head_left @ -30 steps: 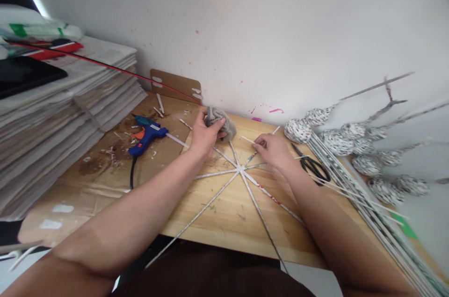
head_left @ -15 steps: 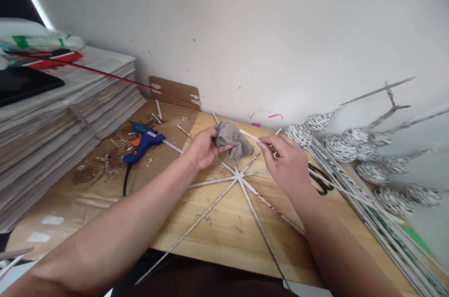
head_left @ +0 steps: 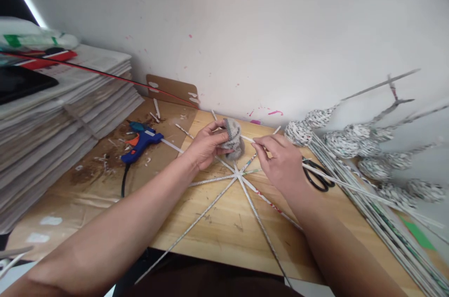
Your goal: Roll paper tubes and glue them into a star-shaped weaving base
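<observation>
My left hand (head_left: 205, 147) is closed around a small grey cloth (head_left: 233, 135), held just above a wooden board (head_left: 228, 222). My right hand (head_left: 280, 161) pinches a thin white paper stick (head_left: 247, 138) whose tip meets the cloth. Below both hands, several rolled paper sticks cross in a star (head_left: 238, 176) that lies flat on the board.
A blue glue gun (head_left: 140, 140) lies left of the board on brown card, near a tall stack of newspapers (head_left: 52, 114). Black scissors (head_left: 317, 177) lie right of my right hand. A bundle of paper sticks (head_left: 379, 213) and woven paper balls (head_left: 336, 140) line the right side by the wall.
My left hand lifted the grey cloth off the board and brought it right. My right hand picked up a white stick and brought it to the cloth.
</observation>
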Demonstrator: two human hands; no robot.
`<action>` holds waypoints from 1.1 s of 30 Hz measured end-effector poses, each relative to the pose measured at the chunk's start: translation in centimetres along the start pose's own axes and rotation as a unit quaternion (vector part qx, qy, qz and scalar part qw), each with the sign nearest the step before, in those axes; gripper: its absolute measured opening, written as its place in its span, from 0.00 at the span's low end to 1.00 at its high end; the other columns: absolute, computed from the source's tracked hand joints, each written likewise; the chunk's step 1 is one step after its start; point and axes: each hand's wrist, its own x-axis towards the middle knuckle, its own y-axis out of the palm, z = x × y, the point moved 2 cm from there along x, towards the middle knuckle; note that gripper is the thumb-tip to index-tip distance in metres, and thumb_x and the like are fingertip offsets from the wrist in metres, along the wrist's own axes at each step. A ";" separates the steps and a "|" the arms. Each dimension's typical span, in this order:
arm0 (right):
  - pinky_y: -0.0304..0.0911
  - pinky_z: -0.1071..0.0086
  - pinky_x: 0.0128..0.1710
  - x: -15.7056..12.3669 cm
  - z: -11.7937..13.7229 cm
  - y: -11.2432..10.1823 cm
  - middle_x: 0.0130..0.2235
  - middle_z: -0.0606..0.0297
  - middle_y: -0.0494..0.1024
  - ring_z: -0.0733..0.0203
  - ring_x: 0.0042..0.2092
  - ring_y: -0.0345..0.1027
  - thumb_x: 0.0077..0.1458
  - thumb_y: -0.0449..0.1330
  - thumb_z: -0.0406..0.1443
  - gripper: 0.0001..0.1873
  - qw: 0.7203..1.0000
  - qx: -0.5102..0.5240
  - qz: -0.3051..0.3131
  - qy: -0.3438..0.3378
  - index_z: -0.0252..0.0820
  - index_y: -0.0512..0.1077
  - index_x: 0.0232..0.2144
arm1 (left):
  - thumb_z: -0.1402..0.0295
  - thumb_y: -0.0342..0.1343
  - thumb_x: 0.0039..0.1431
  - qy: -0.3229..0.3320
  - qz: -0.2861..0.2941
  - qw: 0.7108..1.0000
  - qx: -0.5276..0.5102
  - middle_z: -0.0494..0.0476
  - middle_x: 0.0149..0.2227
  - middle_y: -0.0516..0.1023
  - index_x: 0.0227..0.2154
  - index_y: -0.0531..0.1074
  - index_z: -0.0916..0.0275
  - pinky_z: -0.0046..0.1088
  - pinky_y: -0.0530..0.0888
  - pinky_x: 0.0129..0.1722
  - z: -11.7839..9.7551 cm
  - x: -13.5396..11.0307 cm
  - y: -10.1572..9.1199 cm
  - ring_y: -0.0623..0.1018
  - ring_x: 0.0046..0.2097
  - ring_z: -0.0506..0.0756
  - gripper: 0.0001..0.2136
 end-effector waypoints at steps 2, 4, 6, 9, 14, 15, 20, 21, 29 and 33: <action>0.64 0.67 0.42 -0.1 0.1 0.2 0.35 0.63 0.78 0.59 0.39 0.70 0.60 0.57 0.34 0.05 1.000 0.023 0.006 0.007 0.42 0.73 0.36 | 0.75 0.67 0.39 0.013 -0.004 1.000 0.016 0.52 0.31 0.78 0.40 0.70 0.62 0.29 0.78 0.23 0.1 0.0 0.1 0.78 0.27 0.53 0.22; 0.63 0.66 0.42 -0.1 0.3 0.4 0.35 0.62 0.78 0.59 0.39 0.70 0.61 0.56 0.34 0.06 0.999 0.038 0.013 0.020 0.43 0.74 0.35 | 0.75 0.68 0.38 0.029 -0.015 0.999 0.033 0.51 0.29 0.78 0.39 0.71 0.63 0.29 0.77 0.25 0.3 0.1 0.2 0.77 0.26 0.52 0.22; 0.63 0.66 0.42 -0.1 0.4 0.5 0.35 0.62 0.79 0.58 0.39 0.70 0.61 0.55 0.35 0.07 0.998 0.049 0.023 0.034 0.44 0.74 0.35 | 0.75 0.68 0.37 0.052 -0.023 0.997 0.053 0.52 0.27 0.78 0.37 0.73 0.64 0.27 0.75 0.26 0.5 0.2 0.1 0.77 0.26 0.52 0.20; 0.63 0.65 0.42 -0.1 0.5 0.6 0.35 0.61 0.79 0.58 0.39 0.71 0.61 0.55 0.36 0.08 0.996 0.063 0.038 0.053 0.44 0.75 0.35 | 0.75 0.66 0.39 0.105 -0.018 0.990 0.090 0.55 0.29 0.80 0.33 0.75 0.65 0.25 0.74 0.31 0.8 0.3 0.2 0.78 0.29 0.52 0.14; 0.63 0.66 0.43 -0.2 0.5 0.8 0.35 0.62 0.79 0.58 0.40 0.72 0.61 0.55 0.36 0.08 0.994 0.079 0.051 0.063 0.45 0.75 0.35 | 0.76 0.60 0.43 0.142 -0.033 0.978 0.151 0.57 0.32 0.81 0.33 0.76 0.65 0.25 0.74 0.33 1.0 0.0 0.5 0.79 0.33 0.53 0.10; 0.63 0.66 0.43 -0.3 0.4 0.9 0.35 0.62 0.79 0.58 0.40 0.72 0.61 0.55 0.36 0.08 0.993 0.081 0.052 0.065 0.45 0.75 0.35 | 0.77 0.59 0.44 0.143 -0.038 0.976 0.160 0.57 0.32 0.81 0.33 0.76 0.66 0.25 0.73 0.33 1.0 0.0 0.5 0.79 0.32 0.53 0.10; 0.63 0.67 0.41 -0.4 -0.3 1.3 0.35 0.63 0.79 0.59 0.38 0.72 0.61 0.56 0.37 0.08 0.991 0.100 0.046 0.080 0.44 0.75 0.35 | 0.75 0.62 0.44 0.139 -0.038 0.978 0.151 0.55 0.30 0.80 0.38 0.75 0.66 0.21 0.73 0.30 1.2 0.2 0.0 0.78 0.30 0.50 0.14; 0.63 0.67 0.40 -0.4 -0.5 1.4 0.35 0.63 0.79 0.59 0.38 0.72 0.60 0.56 0.37 0.08 0.991 0.100 0.041 0.080 0.44 0.75 0.35 | 0.74 0.64 0.43 0.133 -0.036 0.981 0.136 0.54 0.30 0.80 0.41 0.74 0.65 0.21 0.73 0.30 1.2 0.3 -0.2 0.78 0.30 0.50 0.18; 0.63 0.68 0.39 -0.2 -1.8 0.9 0.34 0.62 0.79 0.59 0.36 0.71 0.60 0.56 0.36 0.07 0.993 0.079 0.003 0.084 0.42 0.74 0.33 | 0.65 0.62 0.52 0.130 -0.116 0.984 -0.040 0.53 0.33 0.80 0.35 0.73 0.62 0.25 0.77 0.31 -0.4 2.1 -2.0 0.78 0.32 0.50 0.09; 0.62 0.68 0.40 -0.5 -2.5 1.2 0.34 0.62 0.79 0.59 0.37 0.71 0.60 0.55 0.36 0.08 0.994 0.056 0.011 0.089 0.42 0.75 0.34 | 0.69 0.55 0.56 0.143 -0.172 0.972 -0.067 0.52 0.34 0.79 0.31 0.72 0.61 0.29 0.78 0.37 -1.6 1.8 -2.5 0.78 0.36 0.51 0.03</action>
